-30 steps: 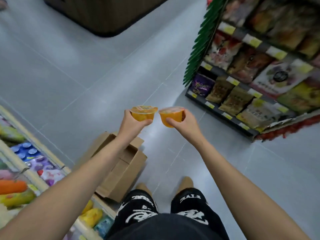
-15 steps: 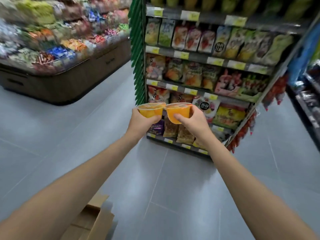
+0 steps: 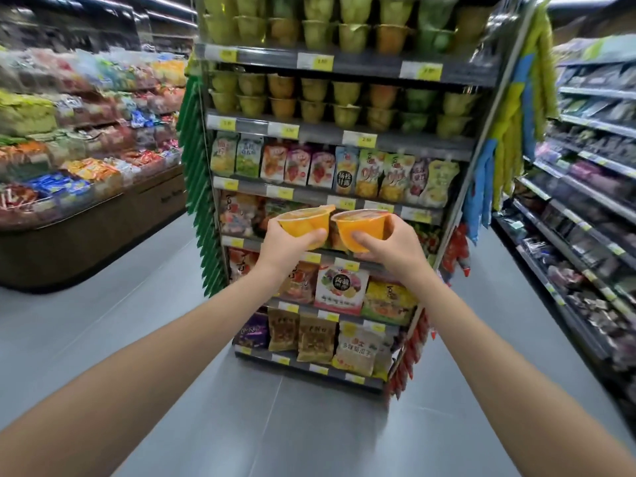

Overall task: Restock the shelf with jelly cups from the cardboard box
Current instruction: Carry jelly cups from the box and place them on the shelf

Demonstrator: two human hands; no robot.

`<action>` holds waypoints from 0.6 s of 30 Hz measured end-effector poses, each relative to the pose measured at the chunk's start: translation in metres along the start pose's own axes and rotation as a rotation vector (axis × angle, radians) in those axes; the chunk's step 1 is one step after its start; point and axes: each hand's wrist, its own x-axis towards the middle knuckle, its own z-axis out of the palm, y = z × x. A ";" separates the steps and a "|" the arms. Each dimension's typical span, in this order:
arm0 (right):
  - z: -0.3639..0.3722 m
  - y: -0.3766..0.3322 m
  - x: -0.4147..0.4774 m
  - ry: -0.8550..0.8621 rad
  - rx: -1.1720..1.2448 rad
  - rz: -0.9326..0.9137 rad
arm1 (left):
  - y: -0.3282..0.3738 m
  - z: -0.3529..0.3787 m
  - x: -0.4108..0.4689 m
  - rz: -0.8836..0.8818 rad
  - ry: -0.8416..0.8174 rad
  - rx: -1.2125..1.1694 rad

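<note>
Since the earlier frame the view has been raised: the box is gone from sight and the upper shelves are now seen. Near, both arms are stretched forward. The left cup (image 3: 304,223) is gripped by the left hand (image 3: 285,242), the thumb laid across its orange wall; the right cup (image 3: 361,228) is gripped the same way by the right hand (image 3: 392,249). The rims appear to touch, and both cups are held in the air before the shelf (image 3: 323,132). Farther and higher, rows (image 3: 346,98) of stacked cups are seen. Each cup should probably be lifted level to those rows and set on a stack of the same colour, lid upward. The figures on the price tags (image 3: 363,139) are blurred; Chinese writing is printed on a bottom bag (image 3: 358,349).
</note>
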 end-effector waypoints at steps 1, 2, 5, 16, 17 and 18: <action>-0.008 -0.001 0.010 0.015 -0.011 -0.011 | 0.008 0.007 0.008 0.013 -0.009 0.006; -0.015 0.001 0.021 0.034 -0.026 -0.020 | 0.015 0.014 0.018 0.024 -0.019 0.005; -0.033 0.000 0.055 0.093 -0.035 -0.066 | 0.038 0.033 0.049 0.085 -0.043 -0.010; -0.090 -0.003 0.204 0.332 -0.031 -0.150 | 0.107 0.099 0.197 0.307 -0.165 -0.051; -0.096 -0.005 0.215 0.352 -0.029 -0.157 | 0.112 0.105 0.208 0.317 -0.179 -0.062; -0.101 -0.006 0.226 0.373 -0.030 -0.165 | 0.118 0.111 0.218 0.331 -0.193 -0.074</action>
